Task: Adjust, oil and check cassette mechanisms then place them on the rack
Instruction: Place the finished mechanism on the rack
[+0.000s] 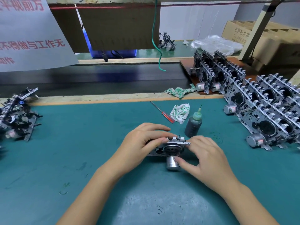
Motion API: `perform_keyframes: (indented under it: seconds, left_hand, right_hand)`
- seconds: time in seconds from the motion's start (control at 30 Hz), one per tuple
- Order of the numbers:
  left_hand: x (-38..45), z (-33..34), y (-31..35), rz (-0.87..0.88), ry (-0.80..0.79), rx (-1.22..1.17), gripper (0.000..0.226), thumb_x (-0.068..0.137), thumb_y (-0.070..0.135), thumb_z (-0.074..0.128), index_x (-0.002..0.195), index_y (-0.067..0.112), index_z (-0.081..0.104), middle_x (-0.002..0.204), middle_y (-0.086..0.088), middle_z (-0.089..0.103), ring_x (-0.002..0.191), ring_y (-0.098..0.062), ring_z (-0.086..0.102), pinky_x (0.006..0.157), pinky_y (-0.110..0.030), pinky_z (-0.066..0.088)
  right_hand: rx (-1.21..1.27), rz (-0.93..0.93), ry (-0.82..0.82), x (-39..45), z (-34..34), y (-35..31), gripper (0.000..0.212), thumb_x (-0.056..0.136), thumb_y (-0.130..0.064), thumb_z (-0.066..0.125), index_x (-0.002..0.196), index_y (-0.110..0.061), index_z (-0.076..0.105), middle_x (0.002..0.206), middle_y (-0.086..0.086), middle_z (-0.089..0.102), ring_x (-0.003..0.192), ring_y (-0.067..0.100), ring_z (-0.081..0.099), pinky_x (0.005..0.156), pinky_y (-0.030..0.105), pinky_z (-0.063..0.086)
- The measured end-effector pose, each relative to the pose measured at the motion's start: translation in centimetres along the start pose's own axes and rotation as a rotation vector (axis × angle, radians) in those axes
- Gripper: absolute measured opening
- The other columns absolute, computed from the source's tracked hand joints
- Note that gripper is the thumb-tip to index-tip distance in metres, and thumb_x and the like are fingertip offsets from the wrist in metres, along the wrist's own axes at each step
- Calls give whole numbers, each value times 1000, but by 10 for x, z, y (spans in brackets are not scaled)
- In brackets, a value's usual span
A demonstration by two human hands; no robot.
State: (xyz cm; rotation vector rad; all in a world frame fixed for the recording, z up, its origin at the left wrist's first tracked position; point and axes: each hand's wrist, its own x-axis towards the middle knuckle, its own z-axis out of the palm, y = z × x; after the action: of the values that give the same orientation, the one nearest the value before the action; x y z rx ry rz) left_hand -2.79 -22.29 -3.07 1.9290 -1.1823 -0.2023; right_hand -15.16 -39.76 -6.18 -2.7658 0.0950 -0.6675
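Centrally, the cassette mechanism (168, 147) is gripped by the left hand (142, 143) for steadiness; its motor is pinched by the right hand (206, 157), likely for checking. Oil bottle (193, 125) and screwdriver (162, 112) are kept just above.

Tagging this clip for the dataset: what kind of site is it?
Most likely an electronics assembly line workstation. A person's hands hold a cassette mechanism on a green bench mat, rows of finished mechanisms stand at right, and a black conveyor belt runs behind, with an oil bottle nearby.
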Motion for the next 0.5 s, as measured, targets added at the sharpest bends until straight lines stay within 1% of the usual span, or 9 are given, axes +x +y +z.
perform_keyframes:
  seconds: [0.03, 0.1, 0.17, 0.2, 0.27, 0.33, 0.4, 0.47, 0.5]
  left_hand:
    - [0, 0, 0, 1, -3, 2, 26, 91, 33, 50, 106, 38, 70, 115, 28, 58, 113, 0, 50, 97, -17, 36]
    - [0, 0, 0, 3, -5, -4, 25, 91, 34, 50, 105, 40, 69, 113, 31, 58, 112, 2, 50, 96, -16, 36]
    - [0, -1, 1, 3, -13, -7, 25, 91, 35, 49, 105, 46, 67, 112, 32, 58, 112, 3, 50, 96, -15, 35]
    - [0, -1, 2, 4, -22, -12, 25, 90, 35, 49, 105, 48, 65, 113, 31, 58, 111, 3, 50, 95, -14, 35]
    - [-1, -4, 4, -15, -49, -108, 26, 89, 34, 52, 109, 48, 62, 113, 27, 61, 108, 3, 53, 92, -13, 37]
    - [-3, -11, 4, -62, -50, -241, 31, 87, 32, 57, 116, 42, 61, 113, 23, 64, 109, 2, 56, 91, -13, 40]
    - [-6, -19, 0, -49, 29, -185, 22, 85, 37, 64, 107, 40, 66, 109, 23, 66, 107, 2, 57, 91, -13, 40]
    - [-12, -24, -2, -12, 132, -47, 9, 80, 39, 67, 89, 40, 70, 97, 18, 65, 98, -2, 57, 86, -13, 39]
    - [-15, -25, -3, 4, 171, 18, 6, 80, 39, 68, 84, 38, 72, 90, 15, 64, 92, -3, 56, 83, -13, 38]
  right_hand:
    - [0, 0, -24, 0, 0, 0, 39, 79, -52, 52, 83, -17, 68, 78, -9, 63, 82, 14, 56, 76, 22, 36]
    - [106, 56, -65, 0, -3, 0, 42, 77, -56, 52, 102, -25, 67, 91, -14, 63, 92, 7, 55, 80, 17, 35]
    - [275, 101, -45, 0, -4, 0, 46, 77, -58, 54, 116, -35, 58, 105, -24, 57, 103, -3, 49, 87, 13, 35]
    - [349, 108, -17, 1, -5, -2, 44, 77, -56, 56, 118, -38, 54, 108, -26, 55, 106, -4, 49, 89, 11, 35]
    - [397, 78, 46, 7, -6, -8, 33, 80, -52, 57, 110, -37, 54, 103, -23, 55, 102, -1, 51, 87, 12, 36]
    - [315, 5, 80, 18, -10, -12, 20, 84, -48, 54, 94, -32, 56, 87, -18, 52, 86, 0, 49, 77, 19, 40]
    - [300, -28, 2, 31, -18, -13, 17, 83, -49, 53, 80, -33, 49, 73, -17, 46, 72, 3, 45, 66, 24, 40]
    - [320, -57, -141, 44, -26, -13, 24, 81, -51, 56, 74, -32, 43, 66, -14, 44, 64, 7, 43, 59, 24, 38]
    - [292, -86, -192, 49, -29, -13, 27, 81, -50, 58, 72, -30, 42, 62, -15, 44, 61, 8, 42, 57, 23, 36]
